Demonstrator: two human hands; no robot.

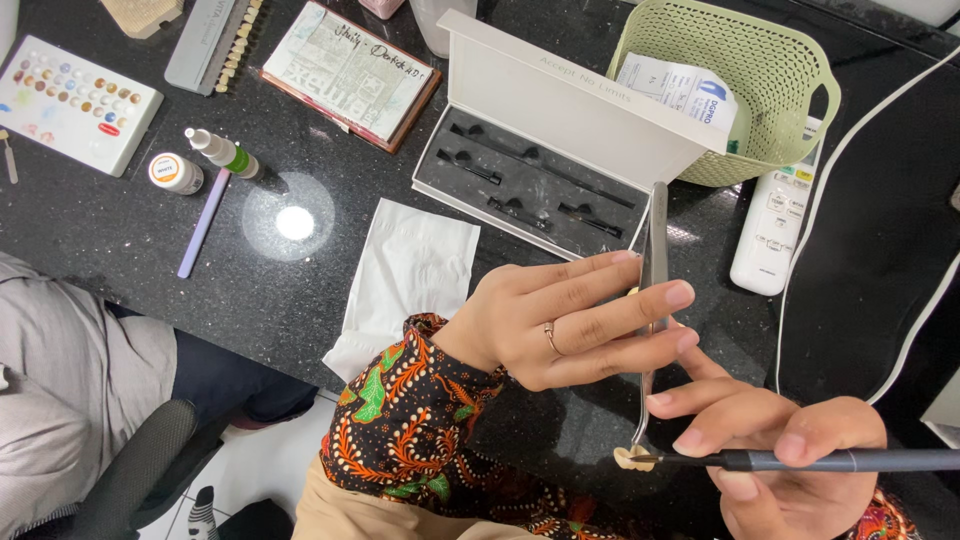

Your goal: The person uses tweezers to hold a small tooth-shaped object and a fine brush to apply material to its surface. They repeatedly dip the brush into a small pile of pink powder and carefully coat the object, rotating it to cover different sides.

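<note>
My left hand (570, 315) grips long metal tweezers (655, 250) that point down toward me. Their tips pinch a small cream tooth-shaped piece (632, 458). My right hand (775, 445) holds a thin dark grey brush handle (850, 460) like a pen, its fine tip touching the cream piece. Both hands hover over the black speckled countertop (150, 250) near its front edge. A patterned orange and green sleeve covers my left wrist.
An open white case (545, 140) with dark slots lies ahead, beside a green basket (740, 80), a white remote (780, 225) and white cables. A white tissue (405, 280), small bottles (225, 152), a colour palette tray (70, 100) and a lilac stick (203, 222) lie left. Another person sits at the left edge.
</note>
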